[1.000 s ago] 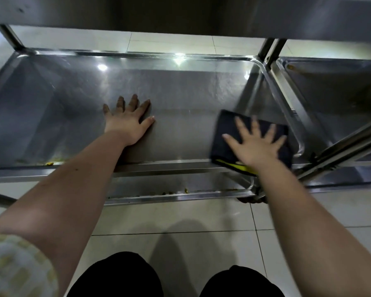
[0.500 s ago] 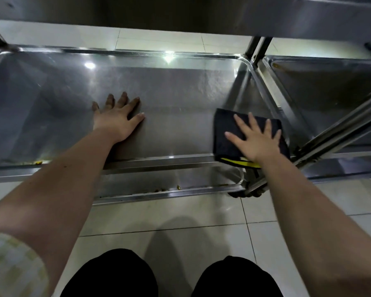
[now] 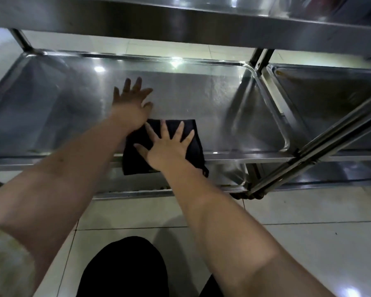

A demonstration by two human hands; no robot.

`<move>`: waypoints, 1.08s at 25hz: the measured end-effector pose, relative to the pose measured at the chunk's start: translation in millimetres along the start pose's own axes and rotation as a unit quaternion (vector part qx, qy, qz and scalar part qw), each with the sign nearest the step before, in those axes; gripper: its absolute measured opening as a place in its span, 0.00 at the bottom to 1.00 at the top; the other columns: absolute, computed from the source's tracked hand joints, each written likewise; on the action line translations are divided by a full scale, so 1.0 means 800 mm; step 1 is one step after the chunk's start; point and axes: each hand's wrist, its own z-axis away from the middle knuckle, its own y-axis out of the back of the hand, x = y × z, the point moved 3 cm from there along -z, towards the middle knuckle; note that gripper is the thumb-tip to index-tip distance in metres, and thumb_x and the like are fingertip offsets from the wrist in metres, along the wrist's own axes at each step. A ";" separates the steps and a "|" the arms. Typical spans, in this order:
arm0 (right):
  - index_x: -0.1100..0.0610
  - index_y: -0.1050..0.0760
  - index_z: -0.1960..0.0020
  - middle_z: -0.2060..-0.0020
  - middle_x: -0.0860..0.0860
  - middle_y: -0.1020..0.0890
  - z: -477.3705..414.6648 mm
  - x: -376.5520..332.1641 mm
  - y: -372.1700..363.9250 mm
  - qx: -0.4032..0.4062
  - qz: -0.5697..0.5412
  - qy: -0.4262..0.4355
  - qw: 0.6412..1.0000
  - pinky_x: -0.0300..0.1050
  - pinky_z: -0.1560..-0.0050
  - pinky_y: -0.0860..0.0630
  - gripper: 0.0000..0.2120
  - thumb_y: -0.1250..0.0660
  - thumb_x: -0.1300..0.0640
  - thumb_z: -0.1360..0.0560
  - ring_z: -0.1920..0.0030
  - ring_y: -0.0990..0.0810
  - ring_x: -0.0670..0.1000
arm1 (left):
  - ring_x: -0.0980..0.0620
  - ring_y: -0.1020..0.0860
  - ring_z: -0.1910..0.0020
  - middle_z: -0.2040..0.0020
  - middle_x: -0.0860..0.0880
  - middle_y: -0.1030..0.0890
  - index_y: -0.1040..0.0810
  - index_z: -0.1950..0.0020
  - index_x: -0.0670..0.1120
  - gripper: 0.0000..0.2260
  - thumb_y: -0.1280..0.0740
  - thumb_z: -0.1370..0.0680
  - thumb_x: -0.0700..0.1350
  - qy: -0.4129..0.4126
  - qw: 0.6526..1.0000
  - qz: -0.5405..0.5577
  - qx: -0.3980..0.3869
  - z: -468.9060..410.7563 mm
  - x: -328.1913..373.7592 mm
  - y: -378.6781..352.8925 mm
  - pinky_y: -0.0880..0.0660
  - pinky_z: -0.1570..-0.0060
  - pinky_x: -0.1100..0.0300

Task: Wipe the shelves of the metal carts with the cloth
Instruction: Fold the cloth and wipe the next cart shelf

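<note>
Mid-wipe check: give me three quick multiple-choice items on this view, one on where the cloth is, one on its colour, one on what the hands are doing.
1. Where does the cloth lie?
A. at the near edge of the middle shelf
B. on the floor tiles
C. on the top shelf

2. What colour is the cloth?
A. white
B. dark, near black
C. red

3. How does the right hand meet the cloth?
A. pinching a corner and lifting it
B. hovering well clear of it
C. pressed flat on it, fingers spread

Key: 1 A, the cloth overhangs the front rim of the shelf; 2 B, it reads black against the steel; 3 C, the palm lies on top with fingers splayed, while the left hand is open on the bare shelf beside it.
</note>
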 end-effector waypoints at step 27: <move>0.33 0.58 0.24 0.22 0.40 0.61 -0.006 0.086 0.012 0.029 -0.131 -0.112 0.985 0.71 0.31 0.68 0.29 0.56 0.30 0.23 0.24 0.69 0.62 | 0.38 0.68 0.25 0.22 0.58 0.66 0.64 0.26 0.71 0.40 0.56 0.35 0.82 0.059 0.979 -0.075 -0.181 0.132 -0.004 -0.035 0.65 0.40 0.20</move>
